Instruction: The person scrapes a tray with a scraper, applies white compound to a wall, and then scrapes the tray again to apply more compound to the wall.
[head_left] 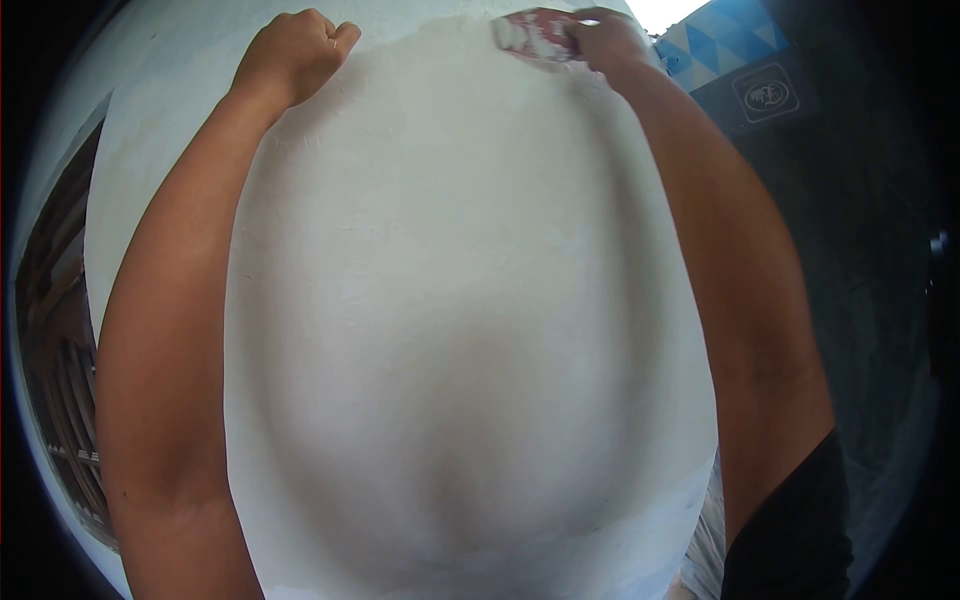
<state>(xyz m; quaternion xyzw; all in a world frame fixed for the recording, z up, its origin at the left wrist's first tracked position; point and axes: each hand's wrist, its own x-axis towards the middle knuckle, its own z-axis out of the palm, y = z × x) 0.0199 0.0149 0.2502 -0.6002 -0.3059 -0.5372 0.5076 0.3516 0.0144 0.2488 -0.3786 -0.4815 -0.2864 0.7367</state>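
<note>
A pale, smooth wall (470,230) fills the middle of the view, with both my arms raised along it. My right hand (608,42) at the top grips a reddish putty scraper (540,35) smeared with white. Its flat blade lies against the upper wall and is slightly blurred. At the upper left, my left hand (295,58) is curled into a fist close to the wall, thumb side toward the right. What that fist holds, if anything, I cannot tell.
On the left is an opening with dark slats or bars (65,390). A blue-and-white patterned panel (722,45) and a dark surface with a square emblem (767,93) stand at the upper right. Crumpled pale sheeting (708,540) shows low on the right.
</note>
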